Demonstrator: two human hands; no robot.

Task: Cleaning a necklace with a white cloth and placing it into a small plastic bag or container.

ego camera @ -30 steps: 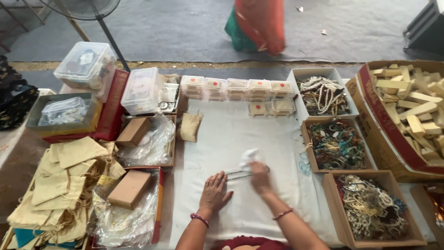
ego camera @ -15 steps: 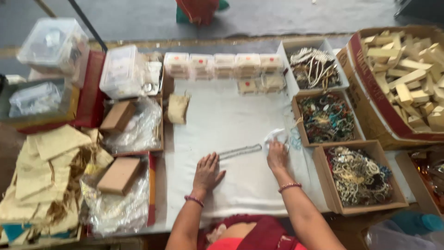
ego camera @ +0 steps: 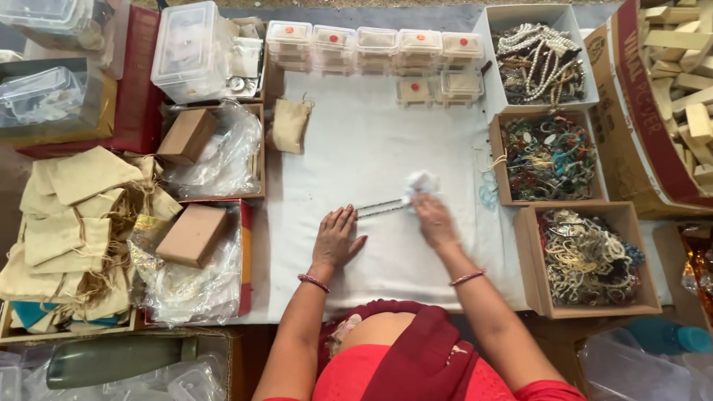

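Note:
My left hand [ego camera: 338, 238] lies flat on the white cloth [ego camera: 371, 148], its fingertips pinning one end of a thin beaded chain [ego camera: 380, 207]. My right hand [ego camera: 434, 220] presses a small white tissue [ego camera: 420, 183] onto the other end of the chain. The chain stretches straight between the two hands. A small beige drawstring pouch [ego camera: 290, 125] rests on the cloth further away, to the left.
Cardboard boxes of jewellery [ego camera: 549, 156], [ego camera: 590, 256], [ego camera: 538, 56] line the right. A row of small clear boxes [ego camera: 375, 43] stands at the far edge. Brown boxes in plastic [ego camera: 194, 236] and a pile of cloth pouches [ego camera: 67, 223] lie left. A box of wooden blocks [ego camera: 683, 82] sits far right.
The view has shifted and drawn closer. Both hands stay on the chain; the right hand with the tissue has moved slightly along it, and the left hand remains flat.

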